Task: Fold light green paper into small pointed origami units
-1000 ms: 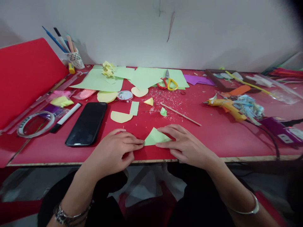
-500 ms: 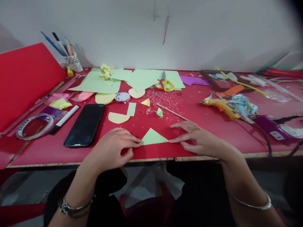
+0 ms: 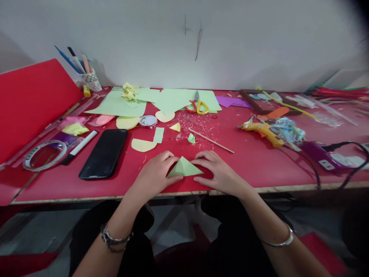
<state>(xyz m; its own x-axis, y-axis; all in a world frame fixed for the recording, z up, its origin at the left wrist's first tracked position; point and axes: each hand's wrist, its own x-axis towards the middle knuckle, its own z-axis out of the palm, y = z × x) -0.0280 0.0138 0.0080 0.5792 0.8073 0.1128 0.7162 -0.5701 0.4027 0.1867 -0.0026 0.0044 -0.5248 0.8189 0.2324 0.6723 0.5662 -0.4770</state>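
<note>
A pale green folded paper triangle [image 3: 186, 167] lies on the red tabletop close to its front edge, peak pointing away from me. My left hand [image 3: 154, 173] holds its left side, the thumb along the bottom edge and the fingers at the sloping upper edge. On the other side, my right hand [image 3: 220, 173] curves around the right corner with thumb and fingers apart. Its fingertips are at or very near the paper; whether they touch it I cannot tell. Beyond the hands lie a thin wooden stick [image 3: 211, 141] and a small crumpled green scrap [image 3: 191, 138].
Left are a phone [image 3: 104, 154], a marker [image 3: 79, 147] and a tape roll [image 3: 44, 154]. Cut yellow paper [image 3: 143, 145], green sheets [image 3: 175, 98] and scissors [image 3: 198, 105] lie behind. Right are a yellow glue gun [image 3: 263, 132] and a purple power strip [image 3: 324, 157] with cables.
Both hands have moved inward around the triangle. The right hand has left the paper's right tip, and the left thumb has shifted along the bottom edge. The view has shifted slightly.
</note>
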